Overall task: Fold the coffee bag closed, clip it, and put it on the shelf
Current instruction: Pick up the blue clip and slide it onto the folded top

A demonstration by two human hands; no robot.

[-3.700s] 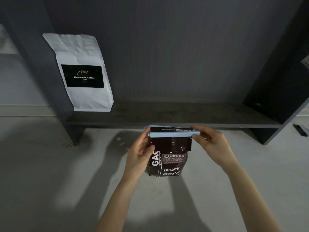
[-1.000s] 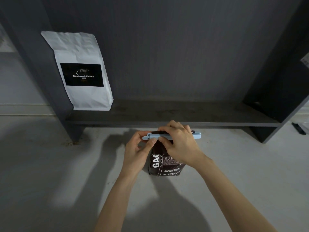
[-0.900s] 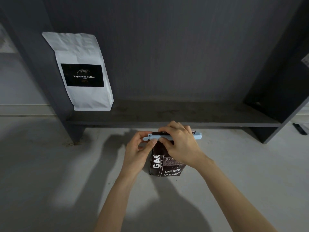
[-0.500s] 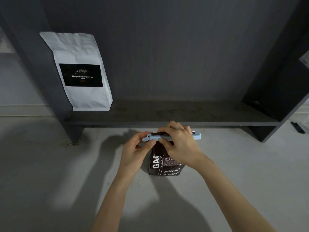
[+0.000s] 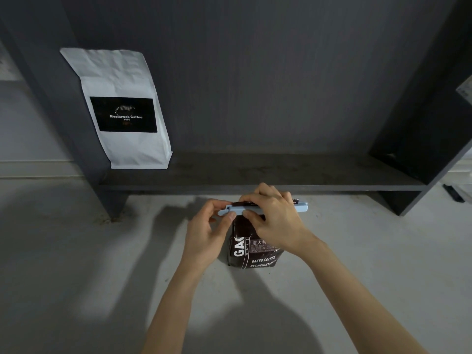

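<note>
A dark brown coffee bag (image 5: pixel 251 254) with white lettering stands upright on the pale floor, just in front of the dark shelf (image 5: pixel 255 178). Its top is folded over, and a long light-blue clip (image 5: pixel 301 207) lies across the fold. My left hand (image 5: pixel 205 233) pinches the clip's left end between thumb and fingers. My right hand (image 5: pixel 274 221) covers the middle of the clip, fingers over the top and thumb on the front. The right end of the clip sticks out past my right hand.
A white coffee bag (image 5: pixel 122 108) with a black label stands at the left end of the shelf, leaning on the left side panel (image 5: pixel 48 85). The right side panel (image 5: pixel 419 129) closes the shelf. A small dark object (image 5: pixel 453 193) lies on the floor far right.
Since 3.7 s ago my right hand has moved from the clip's right end to its middle, covering the fold. In the last second hands, clip and bag have barely moved.
</note>
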